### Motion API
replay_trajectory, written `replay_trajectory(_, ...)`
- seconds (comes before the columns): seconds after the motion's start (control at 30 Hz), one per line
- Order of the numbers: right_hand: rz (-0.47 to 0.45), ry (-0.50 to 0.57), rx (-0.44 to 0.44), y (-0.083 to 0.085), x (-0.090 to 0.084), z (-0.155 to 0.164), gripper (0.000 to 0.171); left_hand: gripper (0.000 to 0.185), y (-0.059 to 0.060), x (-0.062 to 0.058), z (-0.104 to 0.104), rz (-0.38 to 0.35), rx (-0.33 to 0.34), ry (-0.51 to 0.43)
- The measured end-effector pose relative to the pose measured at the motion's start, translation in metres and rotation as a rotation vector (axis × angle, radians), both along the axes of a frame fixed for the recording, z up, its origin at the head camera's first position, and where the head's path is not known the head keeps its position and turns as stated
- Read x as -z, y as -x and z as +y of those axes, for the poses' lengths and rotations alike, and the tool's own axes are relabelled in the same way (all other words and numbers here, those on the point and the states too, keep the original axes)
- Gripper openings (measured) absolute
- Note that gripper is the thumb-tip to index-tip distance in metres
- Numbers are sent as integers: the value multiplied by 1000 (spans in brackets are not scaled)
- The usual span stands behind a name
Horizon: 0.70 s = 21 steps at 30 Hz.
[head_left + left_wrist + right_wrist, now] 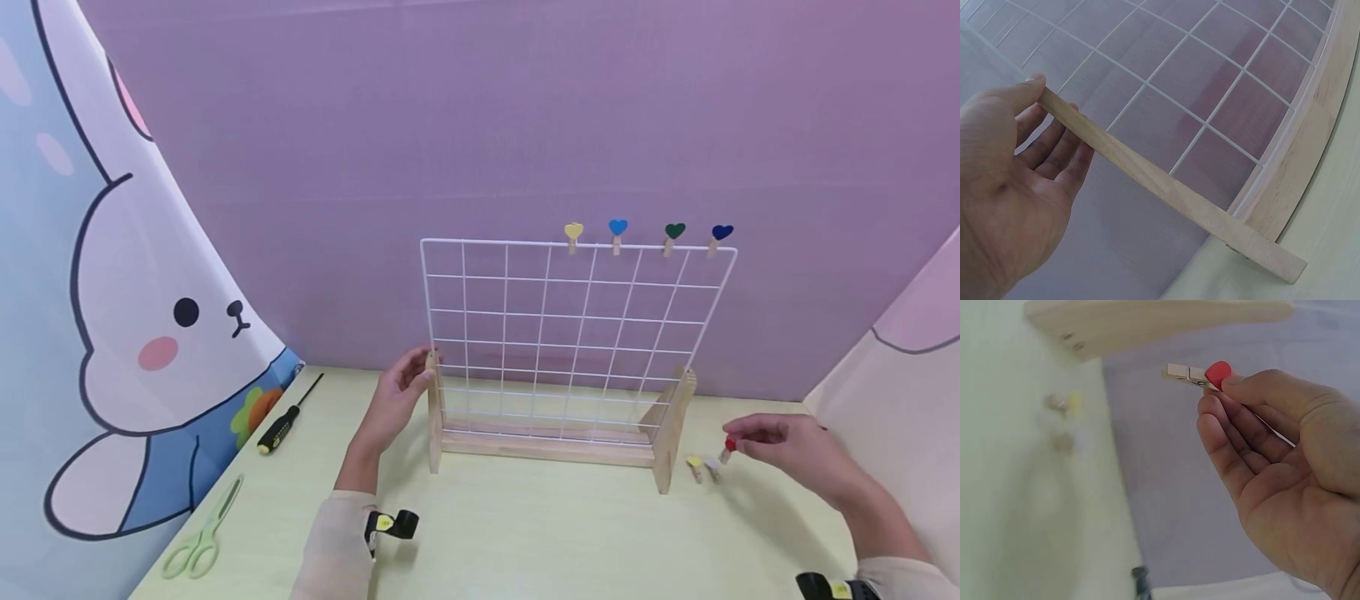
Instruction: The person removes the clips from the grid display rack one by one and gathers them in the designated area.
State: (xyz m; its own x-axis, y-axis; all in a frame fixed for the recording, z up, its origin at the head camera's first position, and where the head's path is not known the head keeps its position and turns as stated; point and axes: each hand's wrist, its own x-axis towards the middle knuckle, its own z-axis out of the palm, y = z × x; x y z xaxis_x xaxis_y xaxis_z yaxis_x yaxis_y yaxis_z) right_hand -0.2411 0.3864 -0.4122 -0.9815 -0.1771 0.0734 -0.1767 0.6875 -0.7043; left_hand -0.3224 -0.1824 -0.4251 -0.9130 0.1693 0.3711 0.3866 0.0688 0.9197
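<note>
Red-hearted wooden peg (1200,373) pinched in right hand (795,446), lifted off counter (525,533); left hand (397,400) clasping rack's near-left upright (433,417), steadying wire grid (570,333).

head overview; wrist close-ups of rack (577,333)
</note>
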Motion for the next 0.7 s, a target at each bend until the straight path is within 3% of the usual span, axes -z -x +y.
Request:
replay_trajectory(0.33, -63, 49, -22, 6, 39, 22, 34, 44, 1, 0, 0, -12, -4, -5)
replay_trajectory(0.7, -169, 29, 36, 10, 63, 38, 26, 45, -1, -1, 1, -5, 15, -22)
